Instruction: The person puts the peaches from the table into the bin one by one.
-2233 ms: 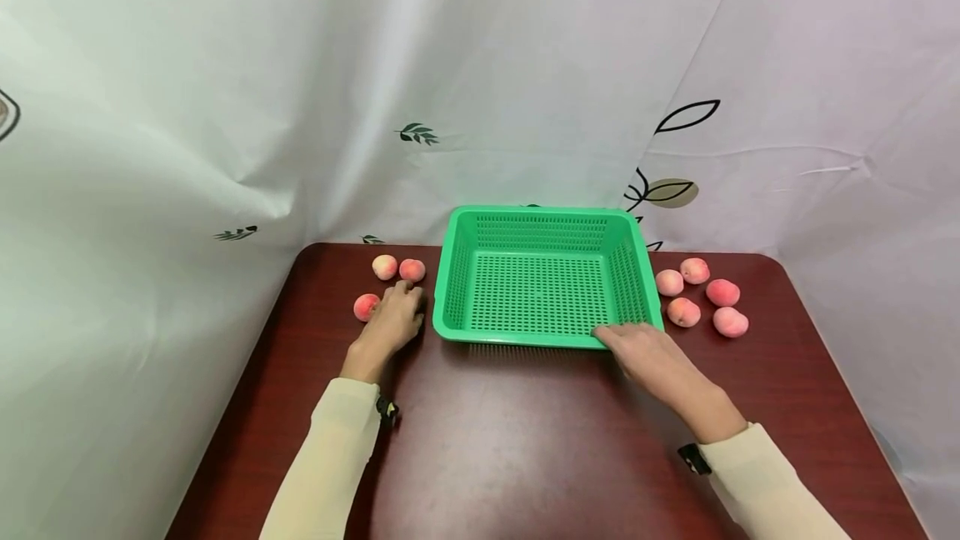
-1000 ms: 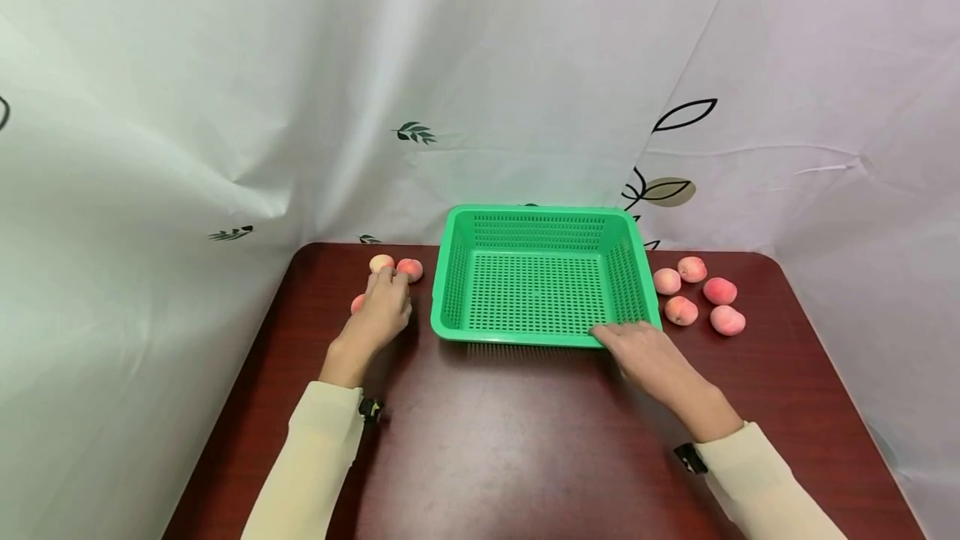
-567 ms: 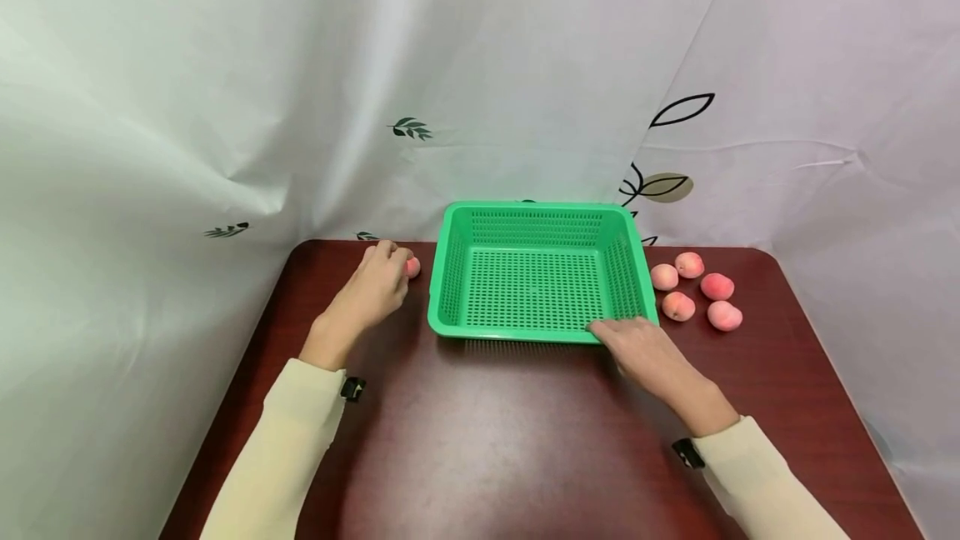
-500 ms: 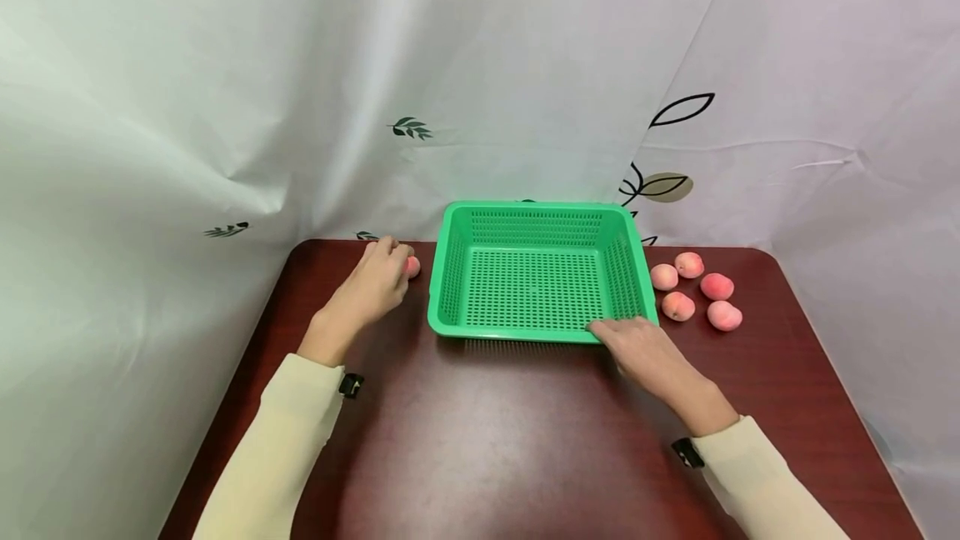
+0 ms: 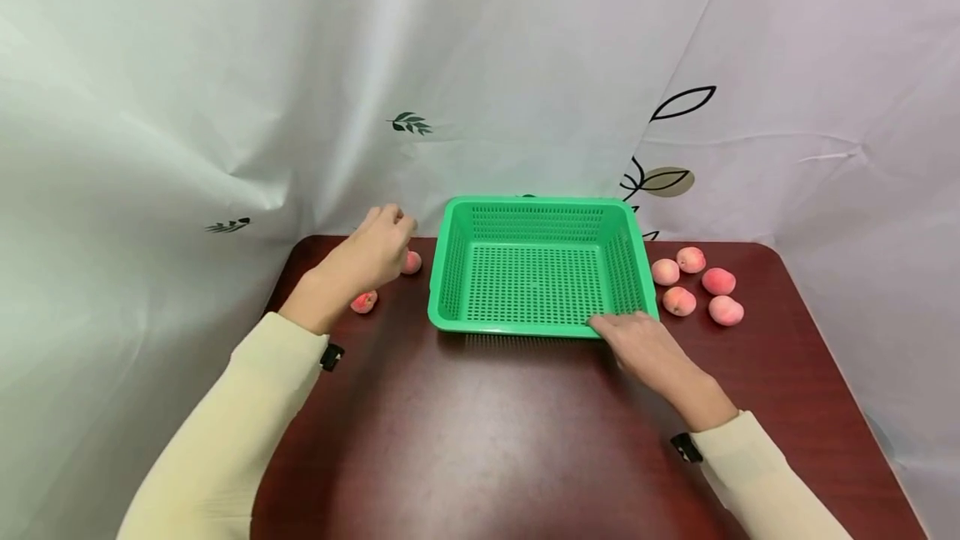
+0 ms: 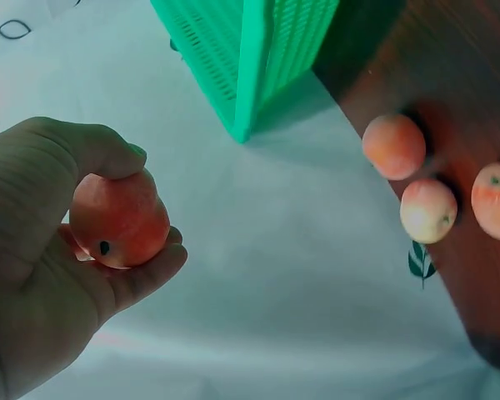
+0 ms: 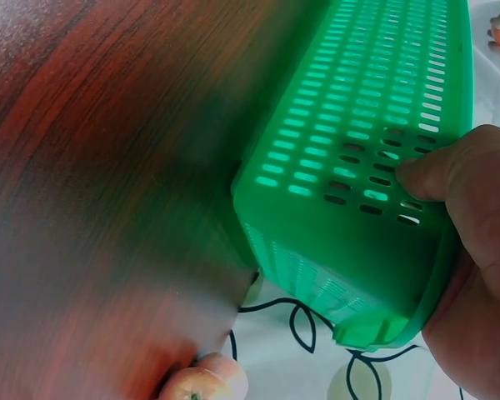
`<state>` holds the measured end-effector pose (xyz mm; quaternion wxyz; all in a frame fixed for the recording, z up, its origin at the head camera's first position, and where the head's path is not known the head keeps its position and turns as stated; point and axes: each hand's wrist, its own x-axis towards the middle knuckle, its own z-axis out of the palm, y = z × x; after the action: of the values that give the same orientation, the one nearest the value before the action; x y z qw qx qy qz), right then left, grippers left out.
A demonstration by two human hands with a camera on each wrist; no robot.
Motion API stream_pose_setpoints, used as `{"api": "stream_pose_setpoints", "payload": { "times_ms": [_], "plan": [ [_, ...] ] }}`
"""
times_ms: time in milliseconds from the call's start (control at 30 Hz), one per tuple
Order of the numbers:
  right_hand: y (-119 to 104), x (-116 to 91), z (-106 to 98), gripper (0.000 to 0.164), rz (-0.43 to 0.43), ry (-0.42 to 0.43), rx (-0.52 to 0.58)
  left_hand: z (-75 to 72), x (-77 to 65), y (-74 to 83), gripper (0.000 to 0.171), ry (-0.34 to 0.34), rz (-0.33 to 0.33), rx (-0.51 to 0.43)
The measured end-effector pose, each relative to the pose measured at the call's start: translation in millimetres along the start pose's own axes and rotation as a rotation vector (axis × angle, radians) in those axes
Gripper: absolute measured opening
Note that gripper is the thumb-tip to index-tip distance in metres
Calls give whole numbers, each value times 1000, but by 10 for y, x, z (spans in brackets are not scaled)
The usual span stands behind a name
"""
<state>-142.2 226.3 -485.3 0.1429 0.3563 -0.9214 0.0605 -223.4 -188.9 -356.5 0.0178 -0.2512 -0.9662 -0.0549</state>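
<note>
Red-brown table (image 5: pixel 480 432) is filling the near side, cream sleeves (image 5: pixel 225 432) reaching in over it. Right hand (image 5: pixel 643 346) is gripping the green plastic basket (image 5: pixel 517 329) by its near rim, toward the right end. One red peach (image 5: pixel 364 302) is lying left of the basket; five more peaches (image 5: pixel 679 301) are sitting loosely grouped on the right. Left hand (image 5: pixel 375 248) is grasping a blushed peach (image 6: pixel 121 218) between thumb and fingers, left of the basket, apparently off the table. A pink peach (image 5: pixel 411 262) and a pale peach (image 6: pixel 427 211) are lying near the far edge. Printed white cloth (image 5: pixel 525 65) is hanging behind. Risks, my read: fruit could be slipping if the thumb is slackening; a low hand could be clipping the basket's left rim or sending loose peaches rolling; uneven right-hand pressure could be tilting the basket.
</note>
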Motion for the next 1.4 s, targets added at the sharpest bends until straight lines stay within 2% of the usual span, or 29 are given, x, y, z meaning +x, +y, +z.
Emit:
{"api": "stream_pose_setpoints", "payload": {
  "times_ms": [233, 300, 500, 567, 800, 1033, 1200, 1400],
  "plan": [
    [5, 11, -1, 24, 9, -12, -1, -163, 97, -14, 33, -67, -9, 52],
    [1, 13, 3, 24, 8, -13, 1, -179, 154, -21, 33, -80, 8, 58],
    [1, 15, 6, 24, 6, 5, -8, -170, 397, -16, 19, 42, 170, 43],
    [2, 15, 13, 24, 4, 9, -9, -148, 473, 0, 18, 60, 185, 23],
    [4, 10, 41, 25, 9, 1, -15, -72, 700, 102, 30, -5, 132, -49],
    [-15, 18, 41, 26, 7, -6, -16, 22, 877, 196, 35, -82, 73, -70],
    [-22, 5, 36, 25, 10, 2, -18, 140, 1009, 310, 31, -153, 48, -101],
    [-24, 2, 31, 25, 10, 7, -12, 312, 1149, 403, 22, -207, 24, -101]
  ]
}}
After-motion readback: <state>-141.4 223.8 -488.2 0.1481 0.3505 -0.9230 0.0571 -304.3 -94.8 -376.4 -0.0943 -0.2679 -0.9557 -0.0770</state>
